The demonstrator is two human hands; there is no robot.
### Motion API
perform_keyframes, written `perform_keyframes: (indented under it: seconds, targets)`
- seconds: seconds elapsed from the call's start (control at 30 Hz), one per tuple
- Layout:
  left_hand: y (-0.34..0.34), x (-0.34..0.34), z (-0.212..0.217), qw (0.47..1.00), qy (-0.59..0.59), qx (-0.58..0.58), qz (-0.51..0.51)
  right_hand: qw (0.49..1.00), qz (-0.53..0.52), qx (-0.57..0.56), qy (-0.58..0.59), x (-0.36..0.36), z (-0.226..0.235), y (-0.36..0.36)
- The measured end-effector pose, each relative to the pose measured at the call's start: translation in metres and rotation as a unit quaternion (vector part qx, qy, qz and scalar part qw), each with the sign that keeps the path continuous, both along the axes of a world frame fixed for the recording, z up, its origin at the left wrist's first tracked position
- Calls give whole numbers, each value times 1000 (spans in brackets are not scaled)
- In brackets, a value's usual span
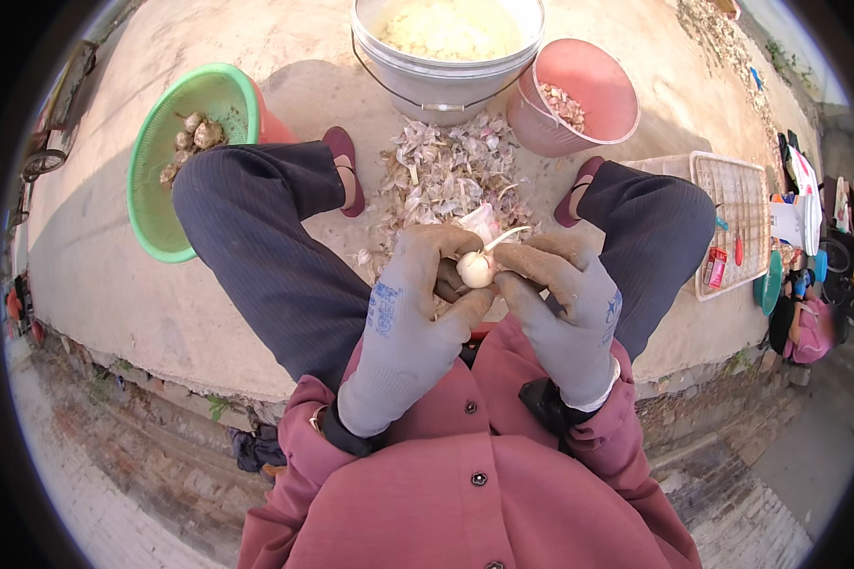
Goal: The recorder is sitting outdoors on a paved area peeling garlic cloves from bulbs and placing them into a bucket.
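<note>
Between my two gloved hands is a pale garlic bulb [475, 269] with a thin stem sticking up to the right and a loose pinkish skin flap [481, 220] above it. My left hand [417, 294] wears a grey glove with brown fingertips, its fingers and thumb closed round the bulb's left side. From the other side my right hand [562, 303], gloved alike, pinches at the bulb and the base of its stem. Just beyond the hands, a heap of papery garlic skins [451, 166] lies on the ground between my feet.
A white bucket [446, 90] holding pale cloves stands ahead, beside a pink bucket [579, 100] with reddish cloves. On the left a green basket [142, 190] holds whole bulbs. A white plastic crate [735, 171] is on the right; farther right, a person in pink [811, 332].
</note>
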State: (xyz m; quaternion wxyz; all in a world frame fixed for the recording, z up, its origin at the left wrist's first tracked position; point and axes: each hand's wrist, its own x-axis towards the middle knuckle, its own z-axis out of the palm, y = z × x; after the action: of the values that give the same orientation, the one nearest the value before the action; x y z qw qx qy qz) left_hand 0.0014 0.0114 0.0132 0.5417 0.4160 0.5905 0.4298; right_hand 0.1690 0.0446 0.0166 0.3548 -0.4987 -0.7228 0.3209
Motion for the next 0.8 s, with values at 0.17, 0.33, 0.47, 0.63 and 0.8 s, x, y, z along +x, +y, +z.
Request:
perform_keyframes:
  seconds: [0.17, 0.33, 0.47, 0.63, 0.8]
  targets:
    - [-2, 0, 9, 998, 58, -12, -24, 988, 41, 95, -111, 5, -5, -4]
    - [-5, 0, 6, 995, 96, 16, -30, 976, 37, 151, -156, 2, -15, -7]
    - [-6, -8, 1, 996, 23, -74, -36, 976, 70, 162, -129, 2, -16, -4]
    - [-3, -10, 5, 986, -145, -52, 60, 982, 125, 102, -94, 5, -24, -15]
    - [-4, -14, -4, 993, -119, -5, 3, 993, 104, 22, -42, 19, -20, -18]
